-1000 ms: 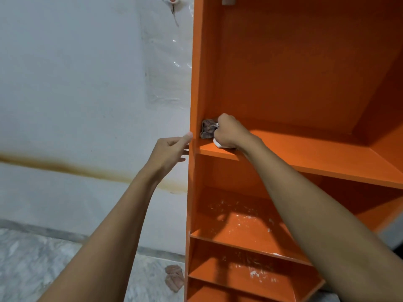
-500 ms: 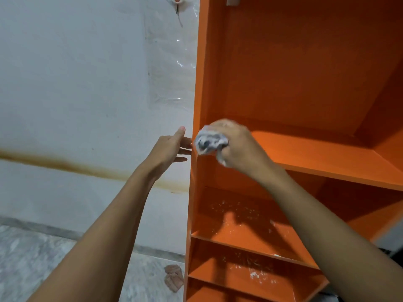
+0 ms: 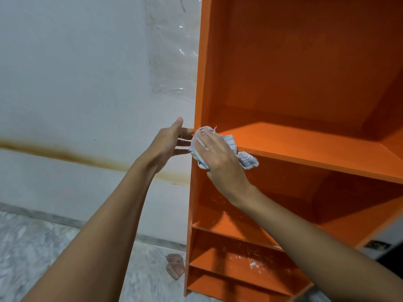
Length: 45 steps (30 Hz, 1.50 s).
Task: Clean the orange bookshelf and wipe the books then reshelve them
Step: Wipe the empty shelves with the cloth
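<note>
Presently the right hand (image 3: 220,158) is pressing the cloth (image 3: 247,161), flat-fingered and ungripped, on the shelf (image 3: 305,147) at its front left corner, the left hand (image 3: 170,142) bracing open outside; the cloth is probably risking sliding off.

An orange bookshelf (image 3: 305,83) fills the view from twelve to five o'clock. Its boards look like smooth laminate or painted board, with a soft satin sheen and a faint grain. Chalky white flecks (image 3: 253,263) speckle the lower shelves at six o'clock. At the centre is a crumpled woven cloth (image 3: 247,160), pale with thin grey stripes and a frayed edge. At nine o'clock, a matt white plastered wall (image 3: 76,73) carries a brownish stain band (image 3: 65,155). A clear, glossy, wrinkled plastic sheet (image 3: 172,62) hangs at eleven o'clock. At seven o'clock, the floor (image 3: 32,247) is smooth, grey-veined stone, with a pinkish cloth rag (image 3: 174,265) lying on it.
</note>
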Motion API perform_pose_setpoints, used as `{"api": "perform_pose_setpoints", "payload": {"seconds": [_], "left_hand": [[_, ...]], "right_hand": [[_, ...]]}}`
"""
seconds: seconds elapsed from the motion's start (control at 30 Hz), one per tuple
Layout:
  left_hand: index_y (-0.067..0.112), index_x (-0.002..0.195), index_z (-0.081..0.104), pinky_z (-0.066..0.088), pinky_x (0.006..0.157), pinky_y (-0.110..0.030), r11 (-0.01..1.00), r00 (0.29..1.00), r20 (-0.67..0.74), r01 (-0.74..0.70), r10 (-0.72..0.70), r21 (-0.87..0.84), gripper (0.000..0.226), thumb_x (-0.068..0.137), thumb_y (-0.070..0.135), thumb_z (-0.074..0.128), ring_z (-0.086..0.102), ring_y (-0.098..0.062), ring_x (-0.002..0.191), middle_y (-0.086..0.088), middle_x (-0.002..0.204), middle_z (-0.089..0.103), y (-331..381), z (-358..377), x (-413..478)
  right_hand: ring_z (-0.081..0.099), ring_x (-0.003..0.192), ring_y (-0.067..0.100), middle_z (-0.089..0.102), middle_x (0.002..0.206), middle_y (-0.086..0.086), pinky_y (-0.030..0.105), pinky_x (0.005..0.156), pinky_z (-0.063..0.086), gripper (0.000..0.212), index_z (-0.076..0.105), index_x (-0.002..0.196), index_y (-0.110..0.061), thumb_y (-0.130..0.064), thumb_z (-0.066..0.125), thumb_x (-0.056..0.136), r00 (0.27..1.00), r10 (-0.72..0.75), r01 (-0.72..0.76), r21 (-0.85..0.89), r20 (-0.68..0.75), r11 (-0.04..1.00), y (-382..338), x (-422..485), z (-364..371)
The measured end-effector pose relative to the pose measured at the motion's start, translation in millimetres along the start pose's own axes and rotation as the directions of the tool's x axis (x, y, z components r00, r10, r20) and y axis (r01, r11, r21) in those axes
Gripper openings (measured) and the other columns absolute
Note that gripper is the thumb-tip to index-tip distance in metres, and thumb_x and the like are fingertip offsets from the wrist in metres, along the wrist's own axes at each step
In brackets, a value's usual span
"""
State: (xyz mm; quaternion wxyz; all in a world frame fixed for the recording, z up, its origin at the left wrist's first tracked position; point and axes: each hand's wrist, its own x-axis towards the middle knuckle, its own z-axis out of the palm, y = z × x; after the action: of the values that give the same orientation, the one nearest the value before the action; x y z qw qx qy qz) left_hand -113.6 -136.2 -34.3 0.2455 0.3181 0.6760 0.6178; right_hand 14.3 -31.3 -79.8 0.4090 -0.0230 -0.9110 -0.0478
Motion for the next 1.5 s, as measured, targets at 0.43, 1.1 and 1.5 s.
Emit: {"api": "perform_pose_setpoints", "payload": {"seconds": [0.43, 1.1, 1.5], "left_hand": [[0.015, 0.109, 0.070, 0.053, 0.092, -0.039, 1.000, 1.000, -0.031, 0.006, -0.006, -0.021, 0.046, 0.106, 0.040, 0.031, 0.066, -0.020, 0.106, -0.005, 0.115, 0.069, -16.1, 4.9, -4.4], [0.024, 0.114, 0.068, 0.057, 0.086, -0.030, 0.993, 0.996, -0.012, -0.091, 0.092, 0.072, 0.032, 0.103, 0.038, 0.042, 0.066, -0.015, 0.103, 0.004, 0.113, 0.069, -34.4, 13.2, 2.2], [0.024, 0.125, 0.065, 0.056, 0.079, -0.032, 0.989, 0.944, -0.329, 0.026, 0.025, 0.148, 0.035, 0.093, 0.039, 0.061, 0.064, -0.015, 0.102, 0.004, 0.119, 0.067, -133.7, 65.6, -20.2]], "right_hand": [[0.055, 0.124, 0.030, 0.063, 0.128, 0.017, 0.043, 0.109, 0.041, 0.040, 0.066, 0.121, -0.002, 0.003, 0.066, 0.082, 0.984, -0.045, -0.005, 0.281, 0.172, 0.960, 10.2, -70.8, 38.4], [0.063, 0.109, 0.030, 0.069, 0.105, 0.014, 0.042, 0.105, 0.041, 0.030, 0.070, 0.103, 0.003, -0.008, 0.043, 0.095, 0.969, -0.214, 0.234, -0.187, 0.122, 0.954, 5.8, 6.8, 2.1], [0.065, 0.090, 0.019, 0.073, 0.094, 0.005, 0.032, 0.080, 0.053, 0.052, 0.075, 0.095, -0.011, 0.019, 0.040, 0.070, 0.512, 0.627, -0.858, 0.391, 0.587, 0.334, 85.1, -137.8, 14.6]]}}
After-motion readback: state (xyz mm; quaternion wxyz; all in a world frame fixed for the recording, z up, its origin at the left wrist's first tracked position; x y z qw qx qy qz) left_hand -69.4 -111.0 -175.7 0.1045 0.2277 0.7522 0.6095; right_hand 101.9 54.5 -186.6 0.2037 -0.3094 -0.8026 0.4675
